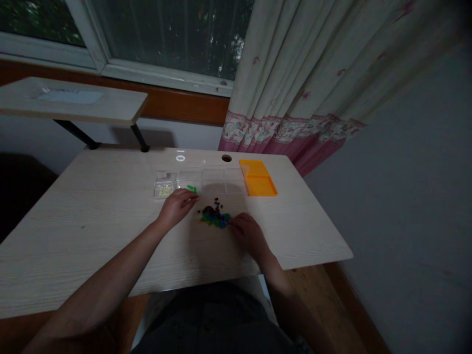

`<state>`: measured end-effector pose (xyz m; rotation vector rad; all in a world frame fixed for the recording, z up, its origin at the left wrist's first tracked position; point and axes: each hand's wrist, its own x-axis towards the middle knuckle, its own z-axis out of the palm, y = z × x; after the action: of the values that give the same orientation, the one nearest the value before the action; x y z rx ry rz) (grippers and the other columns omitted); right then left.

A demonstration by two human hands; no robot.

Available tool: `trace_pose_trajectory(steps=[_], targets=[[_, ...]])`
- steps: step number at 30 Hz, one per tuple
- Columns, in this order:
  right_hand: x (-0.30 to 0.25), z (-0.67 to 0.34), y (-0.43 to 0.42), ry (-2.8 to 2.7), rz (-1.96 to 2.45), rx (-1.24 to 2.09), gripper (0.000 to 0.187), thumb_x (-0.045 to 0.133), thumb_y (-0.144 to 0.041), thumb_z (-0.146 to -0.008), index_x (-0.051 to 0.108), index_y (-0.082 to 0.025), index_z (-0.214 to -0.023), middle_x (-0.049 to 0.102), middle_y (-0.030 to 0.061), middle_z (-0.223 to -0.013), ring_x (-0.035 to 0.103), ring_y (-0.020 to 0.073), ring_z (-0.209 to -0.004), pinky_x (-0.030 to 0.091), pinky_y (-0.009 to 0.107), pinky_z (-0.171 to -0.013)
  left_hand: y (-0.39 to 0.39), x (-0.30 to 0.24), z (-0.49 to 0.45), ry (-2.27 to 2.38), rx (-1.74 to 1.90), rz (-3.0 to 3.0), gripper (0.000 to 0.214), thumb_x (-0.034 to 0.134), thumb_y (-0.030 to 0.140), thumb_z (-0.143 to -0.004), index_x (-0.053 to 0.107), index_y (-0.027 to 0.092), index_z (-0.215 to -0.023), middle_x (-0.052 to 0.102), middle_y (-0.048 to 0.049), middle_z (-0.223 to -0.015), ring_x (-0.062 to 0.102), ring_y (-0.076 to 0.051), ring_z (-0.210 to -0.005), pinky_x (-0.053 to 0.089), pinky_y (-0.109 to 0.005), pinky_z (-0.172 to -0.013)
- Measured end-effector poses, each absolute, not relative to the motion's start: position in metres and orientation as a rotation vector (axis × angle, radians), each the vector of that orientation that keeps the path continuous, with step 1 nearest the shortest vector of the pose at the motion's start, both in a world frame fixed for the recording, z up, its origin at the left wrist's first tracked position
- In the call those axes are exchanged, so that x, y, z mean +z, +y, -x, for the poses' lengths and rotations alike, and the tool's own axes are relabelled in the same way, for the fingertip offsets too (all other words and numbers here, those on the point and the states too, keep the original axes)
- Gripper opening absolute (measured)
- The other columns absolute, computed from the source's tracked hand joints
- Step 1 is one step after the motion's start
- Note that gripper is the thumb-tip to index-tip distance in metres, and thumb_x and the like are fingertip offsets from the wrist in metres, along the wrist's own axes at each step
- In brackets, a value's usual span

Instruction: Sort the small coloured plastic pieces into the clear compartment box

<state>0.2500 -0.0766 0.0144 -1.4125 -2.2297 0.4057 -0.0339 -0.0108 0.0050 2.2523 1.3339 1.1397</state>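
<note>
A mixed pile of small brown, blue and green pieces (214, 217) lies on the table, too small for me to tell their kind. My left hand (177, 207) is closed, fingertips together at the front edge of a clear plastic box (190, 176); whatever it pinches is hidden. Inside that box, just beyond those fingertips, lie a few green pieces (191, 188). My right hand (248, 231) touches the pile's right side with thumb and fingers drawn together, and I cannot make out what is between them. Small pale yellow pieces (164, 190) lie in a clear box at the left end of the row.
More clear box sections (214, 181) stretch rightward to an open orange case (262, 186). The pale wooden table (302, 221) has a round hole (226, 158) near its back edge. A raised shelf (110, 105) stands at the back left. Curtains (280, 98) hang behind the table.
</note>
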Motion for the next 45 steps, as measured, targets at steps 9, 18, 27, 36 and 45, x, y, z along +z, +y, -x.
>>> trace_pose_trajectory(steps=[9,18,27,36,45], targets=[[0.02,-0.243,-0.074,-2.22,1.503,0.454,0.015,0.058,-0.017,-0.089,0.069,-0.019,-0.099,0.063,0.007,-0.095,0.058,0.0189,-0.094,0.048,0.033,-0.089,-0.009,0.007,0.037,1.455,1.194,-2.189,0.023,0.058,0.038,-0.091,0.073,0.022,-0.099,0.072,-0.005,-0.089,0.063,-0.018,-0.082,0.05,-0.032,-0.078],[0.025,-0.24,-0.069,-2.183,1.535,0.519,0.014,0.059,-0.016,-0.088,0.068,-0.018,-0.1,0.061,0.0064,-0.097,0.058,0.0171,-0.09,0.049,0.031,-0.087,-0.007,0.007,0.041,1.544,1.314,-2.073,0.022,0.06,0.039,-0.088,0.074,0.023,-0.096,0.07,-0.0038,-0.084,0.06,-0.016,-0.075,0.048,-0.029,-0.072],[0.021,-0.241,-0.069,-2.248,1.529,0.408,0.016,0.056,-0.015,-0.09,0.07,-0.019,-0.098,0.061,0.0069,-0.094,0.058,0.0178,-0.09,0.049,0.032,-0.087,-0.006,0.012,0.049,1.616,1.28,-2.044,0.025,0.059,0.042,-0.089,0.074,0.024,-0.098,0.069,-0.0035,-0.083,0.06,-0.016,-0.074,0.05,-0.029,-0.071],[0.023,-0.239,-0.069,-2.295,1.51,0.399,0.012,0.057,-0.015,-0.089,0.066,-0.02,-0.095,0.061,0.0057,-0.096,0.059,0.018,-0.092,0.048,0.031,-0.086,0.003,0.012,0.058,1.689,1.379,-2.06,0.021,0.058,0.036,-0.089,0.074,0.023,-0.093,0.072,-0.0033,-0.091,0.061,-0.019,-0.087,0.047,-0.036,-0.087],[0.025,-0.241,-0.069,-2.149,1.506,0.616,0.01,0.061,-0.012,-0.083,0.066,-0.02,-0.086,0.061,0.0026,-0.089,0.059,0.0135,-0.079,0.049,0.027,-0.075,0.009,0.003,0.068,1.893,1.402,-2.133,0.018,0.062,0.037,-0.088,0.075,0.026,-0.092,0.059,-0.0038,-0.085,0.053,-0.021,-0.089,0.043,-0.036,-0.084]])
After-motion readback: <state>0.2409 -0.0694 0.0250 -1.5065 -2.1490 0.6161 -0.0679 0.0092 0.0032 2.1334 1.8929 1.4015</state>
